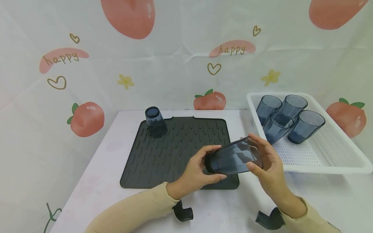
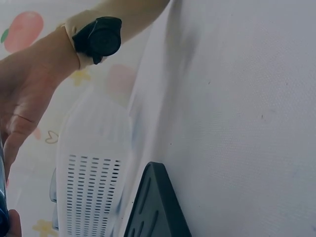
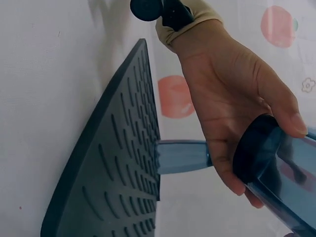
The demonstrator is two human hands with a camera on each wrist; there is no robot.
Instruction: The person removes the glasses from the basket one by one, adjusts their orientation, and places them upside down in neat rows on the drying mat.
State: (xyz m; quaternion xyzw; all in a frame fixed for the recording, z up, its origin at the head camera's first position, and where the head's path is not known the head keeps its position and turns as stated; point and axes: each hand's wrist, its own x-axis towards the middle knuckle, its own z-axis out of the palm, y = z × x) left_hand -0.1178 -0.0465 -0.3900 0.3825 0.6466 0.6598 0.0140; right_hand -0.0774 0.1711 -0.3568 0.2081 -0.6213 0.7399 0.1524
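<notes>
Both hands hold a blue-tinted drinking glass [image 1: 230, 157], tilted on its side over the right part of a black ribbed drying mat [image 1: 180, 158]. My left hand [image 1: 194, 171] grips its dark base, fingers above and thumb below. Around the rim end are the fingers and thumb of my right hand [image 1: 269, 171]. In the right wrist view, the left hand [image 3: 232, 89] curls behind the glass's thick base [image 3: 254, 148]. The left wrist view catches the right hand [image 2: 29, 89] at its edge, the glass mostly cut off.
A similar glass [image 1: 156, 121] stands upside down at the mat's back left corner. At the right, a white perforated basket [image 1: 335, 170] holds several blue glasses, rims up and leaning. A printed cloth [image 1: 175, 71] hangs behind the white table [image 1: 102, 168].
</notes>
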